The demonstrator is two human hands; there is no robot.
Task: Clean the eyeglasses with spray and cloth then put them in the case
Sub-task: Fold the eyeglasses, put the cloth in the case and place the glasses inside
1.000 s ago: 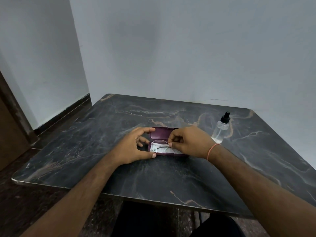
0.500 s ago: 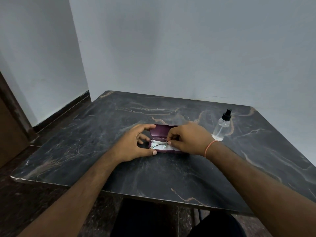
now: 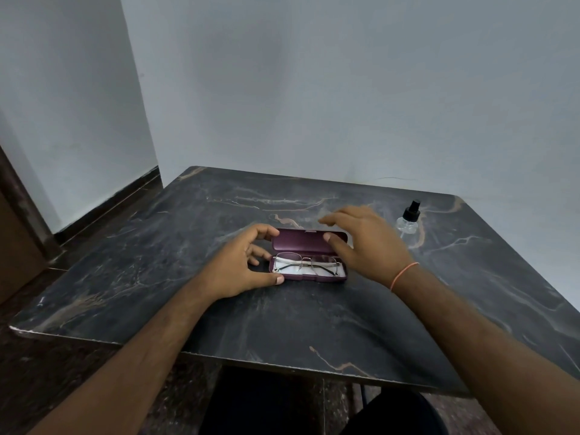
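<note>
No text, label, brand, number or sign can be read anywhere. The maroon case [image 3: 309, 255] near the middle of the desk [image 3: 282, 324] bears no legible marking on its lid or base, and the clear spray bottle [image 3: 408, 220] toward the far right corner shows no readable label.

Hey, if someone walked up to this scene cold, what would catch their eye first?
Probably the open maroon case in the middle of the dark marble table, with the eyeglasses lying folded in it on a white cloth. The left hand grips the case's left end while the right hand hovers open over its lid. A clear spray bottle stands at the far right.
</note>
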